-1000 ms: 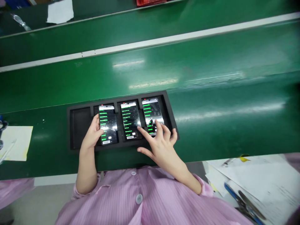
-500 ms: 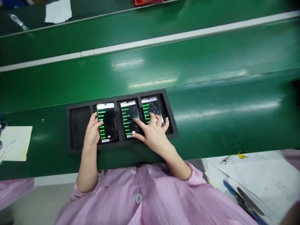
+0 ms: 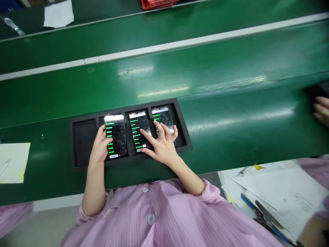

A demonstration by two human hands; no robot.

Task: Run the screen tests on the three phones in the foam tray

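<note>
A black tray point(image 3: 71, 145) with several compartments lies on the green bench. My left hand point(image 3: 99, 147) grips the left edge of a smartphone point(image 3: 118, 135), thumb over its screen; that phone is at the tray, its dark screen listing green text. A second smartphone point(image 3: 137, 124) sits in the middle compartment, showing a similar list. Over it my right hand point(image 3: 163, 144) is spread, index fingertip at the screen and thumb by its lower edge. The other fingers reach across a third smartphone point(image 3: 164, 115), partly hiding it. The tray's leftmost compartment holds nothing.
At the right edge, another person's hand point(image 3: 322, 108) is beside a dark object point(image 3: 317, 91). Papers point(image 3: 277, 185) and blue-handled scissors point(image 3: 264, 212) lie lower right. Yellow-edged paper point(image 3: 15, 161) is at left. A red stack point(image 3: 159, 3) and white sheet point(image 3: 59, 13) lie farther back.
The view has shifted slightly. My right fingers have moved a little over the middle and right phones. Another person's hand and a dark object have come into view at the right edge.
</note>
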